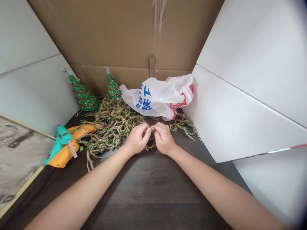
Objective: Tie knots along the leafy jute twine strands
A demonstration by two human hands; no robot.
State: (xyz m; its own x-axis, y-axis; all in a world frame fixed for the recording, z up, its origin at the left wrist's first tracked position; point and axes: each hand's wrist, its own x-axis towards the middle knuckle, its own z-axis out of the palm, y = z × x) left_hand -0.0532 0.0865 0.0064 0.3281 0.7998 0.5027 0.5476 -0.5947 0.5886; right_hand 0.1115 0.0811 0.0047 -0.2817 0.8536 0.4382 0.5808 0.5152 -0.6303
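My left hand (137,139) and my right hand (165,138) meet above the dark tabletop, fingers closed in a pinch. Between them shows a short bit of tan twine (153,128), gripped from both sides; bits of leafy twine also hang below the fingers. Much of the held piece is hidden by the hands. Just beyond my left hand spreads a tangled heap of tan twine with small green leaves (115,119). A smaller clump of the same leafy twine (183,124) lies past my right hand.
A white plastic bag (158,95) with blue and red print rests behind the heap. Two small green Christmas trees (83,95) stand at the back left. At left lies a teal and orange glue gun (62,140). Cardboard (115,35) and white panels (240,111) enclose the table.
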